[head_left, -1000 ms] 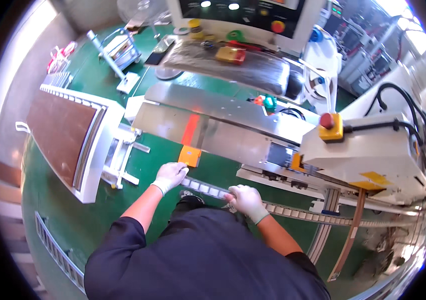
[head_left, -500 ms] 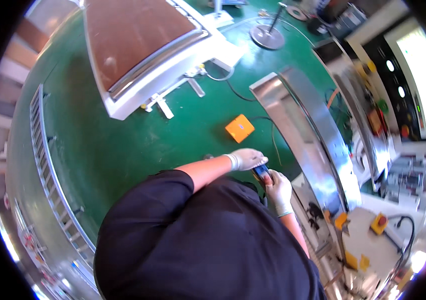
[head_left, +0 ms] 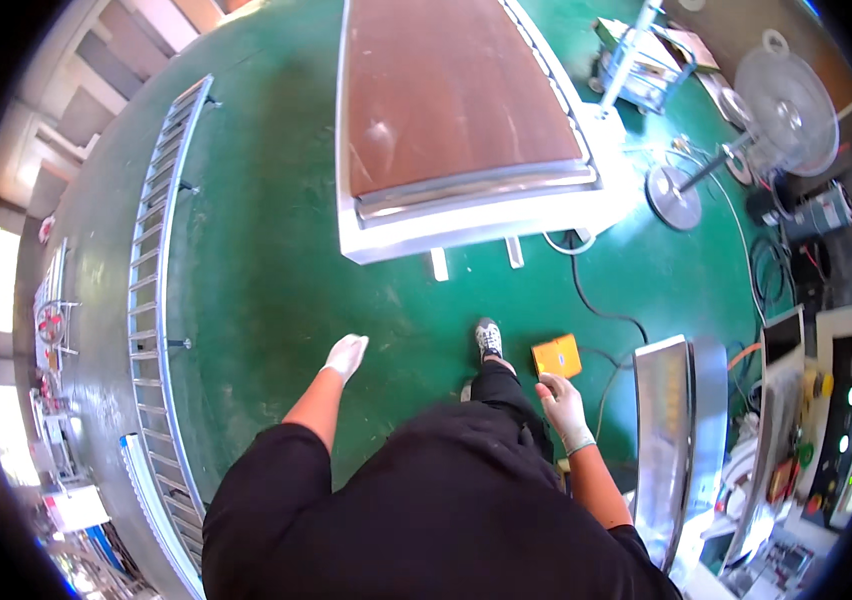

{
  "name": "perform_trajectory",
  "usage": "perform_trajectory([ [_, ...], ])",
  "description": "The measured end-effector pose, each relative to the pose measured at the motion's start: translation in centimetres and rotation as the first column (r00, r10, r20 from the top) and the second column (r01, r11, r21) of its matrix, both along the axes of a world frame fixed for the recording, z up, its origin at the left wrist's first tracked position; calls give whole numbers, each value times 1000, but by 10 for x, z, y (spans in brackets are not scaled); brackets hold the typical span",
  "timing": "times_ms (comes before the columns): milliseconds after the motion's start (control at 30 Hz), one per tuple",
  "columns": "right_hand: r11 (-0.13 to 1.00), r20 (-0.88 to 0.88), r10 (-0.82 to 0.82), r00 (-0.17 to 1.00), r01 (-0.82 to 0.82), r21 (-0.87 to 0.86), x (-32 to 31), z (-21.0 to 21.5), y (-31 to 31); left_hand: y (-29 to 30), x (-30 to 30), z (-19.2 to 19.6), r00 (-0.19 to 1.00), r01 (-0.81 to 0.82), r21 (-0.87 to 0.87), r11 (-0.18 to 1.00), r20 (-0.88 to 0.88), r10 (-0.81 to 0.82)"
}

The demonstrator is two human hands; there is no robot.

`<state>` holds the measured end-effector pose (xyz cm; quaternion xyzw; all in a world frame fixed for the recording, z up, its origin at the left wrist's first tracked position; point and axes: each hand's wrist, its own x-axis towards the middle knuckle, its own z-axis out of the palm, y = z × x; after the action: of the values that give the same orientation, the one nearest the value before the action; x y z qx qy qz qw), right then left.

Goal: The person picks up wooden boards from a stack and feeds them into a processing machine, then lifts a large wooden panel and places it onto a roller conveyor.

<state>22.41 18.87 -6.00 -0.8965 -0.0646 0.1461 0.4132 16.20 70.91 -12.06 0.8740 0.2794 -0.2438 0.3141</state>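
Note:
My left hand (head_left: 347,357), in a white glove, hangs over the green floor (head_left: 256,300) at left of centre. Its fingers point forward, loosely stretched, and nothing shows in them. Nearest to my right hand (head_left: 565,411), gloved the same way, is an orange box (head_left: 557,357) just past the fingertips. That hand is open too, its fingers slightly bent, with no thing visible in it. A cable runs from the box. One shoe (head_left: 489,338) of mine shows ahead, beside the box.
Ahead stands a long table with a brown top (head_left: 461,110) and white frame. A metal roller rack (head_left: 149,290) lies along the left. On the right are steel panels (head_left: 662,430) and a machine. Cables (head_left: 611,312) cross the floor near a standing fan (head_left: 789,110).
My hands have parted; the small dark-blue object they held together is out of sight. The view has turned right, bringing the brown-topped table straight ahead, and a stepping foot shows.

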Motion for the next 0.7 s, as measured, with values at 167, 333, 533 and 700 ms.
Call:
perform_trajectory([
  [167, 986, 0, 27, 1000, -27, 166, 162, -14, 46, 61, -115, 3, 953, -300, 139, 944, 71, 293],
  [333, 998, 490, -59, 870, 69, -2, 382, 0, 99, 7, -134, 51, 983, 128, 132, 983, -149, -108],
  [533, 876, 210, -285, 935, 343, -338, 535, -22, 148, -38, -194, 6, 963, -93, -60, 994, 247, 105],
  [700, 800, 382, -434, 816, 544, -254, 528, -57, 161, -49, -278, -47, 849, -485, -316, 816, 55, 526],
])
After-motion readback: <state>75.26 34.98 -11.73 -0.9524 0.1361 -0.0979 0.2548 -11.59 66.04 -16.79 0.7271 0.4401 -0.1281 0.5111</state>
